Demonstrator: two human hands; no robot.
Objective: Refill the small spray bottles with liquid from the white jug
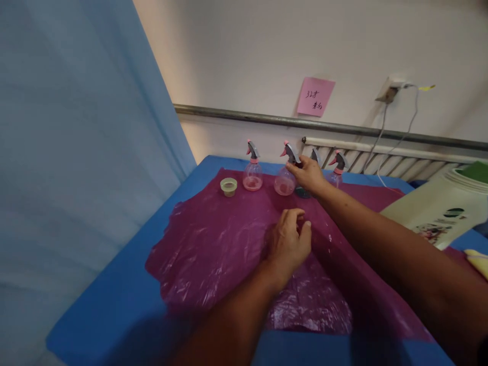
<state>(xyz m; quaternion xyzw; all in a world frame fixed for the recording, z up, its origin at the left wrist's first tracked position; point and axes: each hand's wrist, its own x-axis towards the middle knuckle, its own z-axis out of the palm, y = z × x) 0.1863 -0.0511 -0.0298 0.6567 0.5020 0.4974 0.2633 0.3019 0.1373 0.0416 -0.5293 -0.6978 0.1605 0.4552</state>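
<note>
My right hand [308,174] is closed on the neck of a clear spray bottle [284,184] with a pink and grey head and a little pinkish liquid inside. Nearer to me, my left hand [290,239] hovers over the purple plastic sheet [213,244], its fingers curved and apart, holding nothing. Left of the gripped bottle stands a similar spray bottle [252,179] with pink liquid. Beside that one is a small round cup [229,187]. A dark-liquid spray bottle [304,192] is partly hidden behind my right hand, and another spray bottle [337,170] stands farther right.
The sheet lies on a blue-covered table [125,284]. A large cream container [438,208] leans at the right, near my right forearm. Behind are a metal rail [244,116], a radiator [366,150] and a socket [392,89] with cables. A blue curtain [84,127] hangs left.
</note>
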